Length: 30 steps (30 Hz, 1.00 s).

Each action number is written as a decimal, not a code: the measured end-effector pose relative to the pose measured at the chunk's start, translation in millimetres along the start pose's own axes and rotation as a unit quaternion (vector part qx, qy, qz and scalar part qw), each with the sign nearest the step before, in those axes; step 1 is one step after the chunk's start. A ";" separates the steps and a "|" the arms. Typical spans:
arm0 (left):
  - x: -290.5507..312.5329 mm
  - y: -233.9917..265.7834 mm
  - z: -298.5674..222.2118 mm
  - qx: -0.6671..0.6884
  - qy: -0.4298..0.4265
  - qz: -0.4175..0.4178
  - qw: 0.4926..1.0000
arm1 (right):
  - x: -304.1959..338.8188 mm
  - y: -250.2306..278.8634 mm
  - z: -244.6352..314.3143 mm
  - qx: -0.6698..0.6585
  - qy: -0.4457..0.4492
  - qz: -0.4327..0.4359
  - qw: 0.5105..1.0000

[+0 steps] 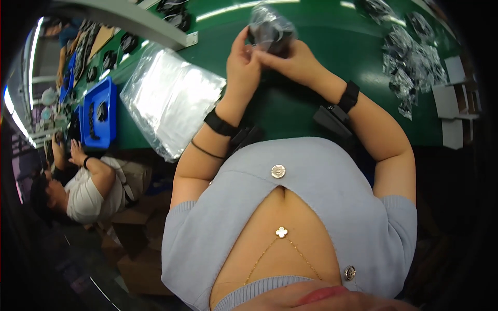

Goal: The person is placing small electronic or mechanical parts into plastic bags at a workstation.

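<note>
Both my hands meet over the green table (pixel 207 57), around a dark object in a clear plastic bag (pixel 271 32). My left hand (pixel 244 65) grips the bag's left side, with its fingers behind and the thumb near the bottom edge. My right hand (pixel 295 62) holds the right side, its thumb laid across the lower front. What the dark object is cannot be made out through the shiny film. Left of my left forearm lies a stack of flat clear plastic bags (pixel 168 96).
Several bagged dark items (pixel 412 65) are heaped at the right, beside open white boxes (pixel 451 101). Blue trays (pixel 101 114) stand at the left, near a co-worker (pixel 93 186). A grey metal beam (pixel 145 22) crosses the upper left. Cardboard boxes (pixel 140 267) sit below the table.
</note>
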<state>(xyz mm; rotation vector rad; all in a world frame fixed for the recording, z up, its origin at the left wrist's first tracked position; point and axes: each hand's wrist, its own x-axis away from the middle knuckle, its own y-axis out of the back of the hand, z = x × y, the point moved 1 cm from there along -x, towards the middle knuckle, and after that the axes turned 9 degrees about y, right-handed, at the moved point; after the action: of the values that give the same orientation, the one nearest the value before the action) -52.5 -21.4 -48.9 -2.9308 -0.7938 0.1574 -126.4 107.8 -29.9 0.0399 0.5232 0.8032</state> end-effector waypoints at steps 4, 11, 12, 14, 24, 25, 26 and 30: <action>8.5 -7.1 -13.5 -0.122 -0.026 0.018 0.992 | -22.0 27.1 -27.6 -0.110 -0.175 -0.045 0.977; 51.7 -12.1 -84.4 -0.378 -0.193 0.123 0.897 | -89.7 118.9 -122.9 -0.427 -0.276 -0.231 0.830; 56.6 -9.6 -89.6 -0.400 -0.185 0.147 0.886 | -91.6 124.6 -130.7 -0.427 -0.280 -0.222 0.831; 66.1 13.0 -91.3 -0.445 -0.161 0.096 0.876 | -93.3 122.8 -136.5 -0.427 -0.297 -0.175 0.836; 118.9 106.4 -51.1 -0.624 -0.128 -0.156 0.755 | -74.2 63.7 -84.8 -0.212 -0.218 -0.049 0.952; 118.4 105.9 -52.6 -0.588 -0.098 -0.148 0.789 | -71.0 62.3 -85.8 -0.192 -0.210 -0.043 0.958; 117.7 105.5 -54.1 -0.550 -0.068 -0.139 0.821 | -68.4 60.7 -86.9 -0.173 -0.202 -0.035 0.963; 107.5 107.2 -67.8 -0.471 -0.006 -0.123 0.874 | -70.8 54.5 -87.3 -0.124 -0.153 -0.013 0.980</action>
<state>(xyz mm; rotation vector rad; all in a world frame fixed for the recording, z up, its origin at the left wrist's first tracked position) 101.6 -63.7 -2.9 -3.6175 -1.6092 -0.3377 -244.2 82.7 -63.1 -0.0722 0.1299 0.8144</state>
